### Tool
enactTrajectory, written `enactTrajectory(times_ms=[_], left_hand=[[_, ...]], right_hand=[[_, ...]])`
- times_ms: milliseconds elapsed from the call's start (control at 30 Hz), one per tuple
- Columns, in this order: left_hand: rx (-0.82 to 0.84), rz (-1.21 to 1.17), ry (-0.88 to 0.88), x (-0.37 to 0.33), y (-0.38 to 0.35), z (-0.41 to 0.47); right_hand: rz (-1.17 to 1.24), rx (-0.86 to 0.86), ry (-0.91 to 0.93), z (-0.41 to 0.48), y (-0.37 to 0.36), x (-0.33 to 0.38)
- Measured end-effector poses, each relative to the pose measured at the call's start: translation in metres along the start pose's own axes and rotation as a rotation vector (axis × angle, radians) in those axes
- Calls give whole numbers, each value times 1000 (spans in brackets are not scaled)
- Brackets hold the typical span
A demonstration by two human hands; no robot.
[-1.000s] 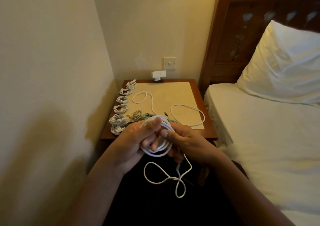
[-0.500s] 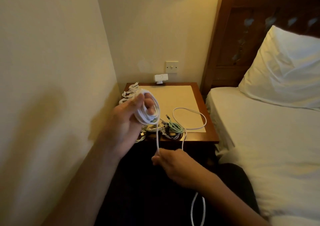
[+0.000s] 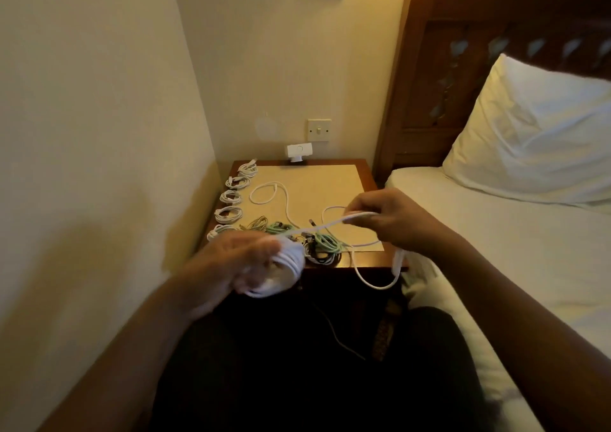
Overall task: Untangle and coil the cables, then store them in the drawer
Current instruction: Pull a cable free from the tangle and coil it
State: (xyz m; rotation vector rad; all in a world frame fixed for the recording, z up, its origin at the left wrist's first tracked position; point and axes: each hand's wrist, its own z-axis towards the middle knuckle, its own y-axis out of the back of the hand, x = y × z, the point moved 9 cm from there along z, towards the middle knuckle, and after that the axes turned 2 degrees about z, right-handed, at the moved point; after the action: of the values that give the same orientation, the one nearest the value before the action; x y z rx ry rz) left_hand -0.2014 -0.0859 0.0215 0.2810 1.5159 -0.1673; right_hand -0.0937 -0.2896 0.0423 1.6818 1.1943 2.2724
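**Head view: white cable mid-coil over the bedside table**

Head-camera picture showed, nearest the lower left of the frame, the person's left hand (image 3: 238,266), blurred, clenched around a partly wound coil of white round cable (image 3: 284,266). From that coil a taut run of the same cable rose to the right, where the right hand (image 3: 393,220) pinched it between fingertips near the middle of the frame. Below the right hand the loose tail (image 3: 373,276) drooped in a loop past the table's front edge.

Just beyond the hands stood the square wooden bedside table (image 3: 360,170). At its front edge lay a tangle of pale green and dark cables (image 3: 322,244), not yet sorted. Along its left edge ran a row of small finished white coils (image 3: 231,196), and one loose white cable (image 3: 274,196) snaked across the middle. Farther back, a small white plug-in device (image 3: 299,151) sat against the wall under a light switch (image 3: 318,130). No drawer could be seen.

Coiling seemed the step in hand, well short of storage. The next move probably called for bringing the right hand's length round onto the coil, keeping tension so loops stay even, and feeding the hanging tail without snagging the tangle.
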Motion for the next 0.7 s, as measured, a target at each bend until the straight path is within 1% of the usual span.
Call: enactTrajectory(times_ms=[67,167,233,267,333,400,433,500,533,567,600,633,700], left_hand=[[-202,-64,-61,-14,41,1],[-439,-333,-107,-18,105,2],[-584,-458,-75,-7,136,6],[-635,-493,-55,-1,141,9],[-679,-554,-27,11,137,18],[-685,-529,12,14,120,26],[-661,-481,34,14,110,30],[-570,-341,82,8,85,36],[-500,-257,89,3,69,39],[-412,-159,86,-2,51,42],[-325,-52,80,-8,29,44],[-256,38,78,-12,8,46],[-216,100,76,-17,-23,47]], right_hand=[[71,-37,-116,-7,17,-42],[-35,-101,-232,-31,46,-97],[-96,-162,-297,-48,60,-128],[-107,-186,-335,-57,64,-142],[-154,-182,-388,-70,65,-161],[-223,-117,-439,-84,63,-176],[-273,-44,-476,-92,59,-184],[-392,143,-555,-106,46,-190],[-430,202,-563,-107,41,-187],[-436,206,-532,-103,37,-173],[-384,178,-458,-94,31,-149],[-275,136,-362,-83,22,-117],[-69,121,-181,-64,-4,-51]])
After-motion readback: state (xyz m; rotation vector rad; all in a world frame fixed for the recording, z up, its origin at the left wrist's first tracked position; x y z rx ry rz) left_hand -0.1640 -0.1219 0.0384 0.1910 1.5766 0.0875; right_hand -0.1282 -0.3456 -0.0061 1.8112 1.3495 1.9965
